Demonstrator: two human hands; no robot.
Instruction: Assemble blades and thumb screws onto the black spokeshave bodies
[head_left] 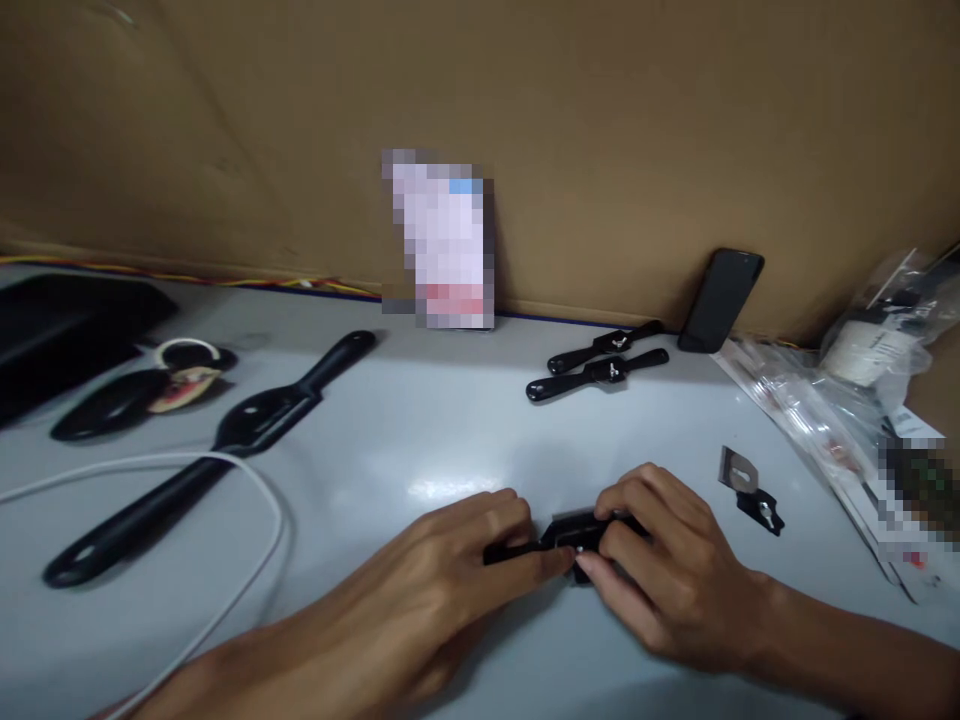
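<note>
Both hands hold a black two-handled tool (574,527) low over the grey table, near the front centre. My left hand (472,560) has its fingers closed on the left handle, with the thumb pressed at the middle. The fingers of my right hand (667,570) wrap the right side, with the thumb tip at the centre beside the other thumb. Fingers cover much of the tool. To the right lie a metal blade (741,470) and a small black plate (763,511), touching each other. Two similar black tools (609,346) (600,375) lie behind the hands.
A large black two-handled tool (255,430) and a white cable (277,510) occupy the left, near a dark object with a pale ring (187,352). A phone (721,300) leans on the cardboard wall (585,150). Plastic bags (817,430) lie at the right.
</note>
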